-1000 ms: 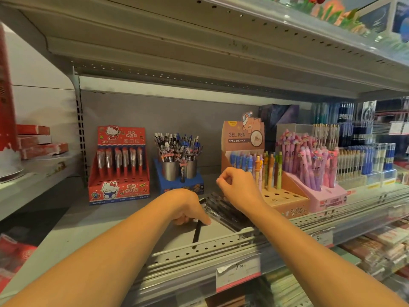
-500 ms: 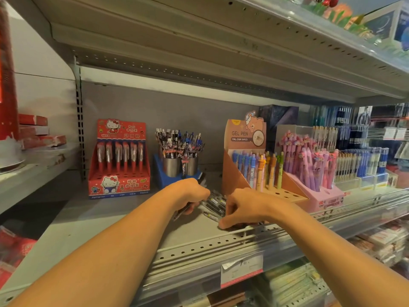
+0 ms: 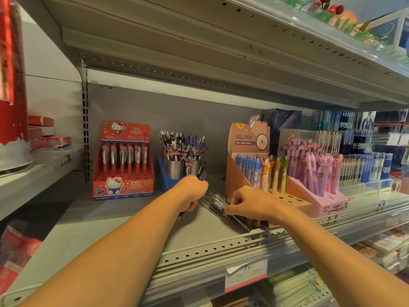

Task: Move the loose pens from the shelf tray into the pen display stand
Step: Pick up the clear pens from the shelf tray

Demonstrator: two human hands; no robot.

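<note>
- The shelf (image 3: 124, 231) carries the work area; several displays stand along its back, and a perforated rail runs along its front edge.
- The stand (image 3: 247, 173), an orange GEL PEN box with rows of holes, sits just right of the hands. Coloured pens fill its rear rows; the front holes (image 3: 290, 199) are vacant.
- The loose pens (image 3: 218, 201) lie flat in a bundle on the shelf, between the two hands and touching the foot of the stand. No separate tray can be made out under them.
- Their long axis runs diagonally, from far-left to near-right, ending near the front rail.
- The right hand (image 3: 250, 204) is nearer: it rests on the near end of the bundle, fingers curled down onto the pens. Whether it pinches one pen or several cannot be told.
- The left hand (image 3: 192, 190) is clenched around dark pens, with tips showing above and below the fist, at the far-left end of the bundle.
- Judgement: the vacant holes lie just right of and behind the right hand, so a pen lifted there needs turning from flat to upright before insertion.
- Risk: the pens lie packed side by side, so neighbours may roll toward the rail.
</note>
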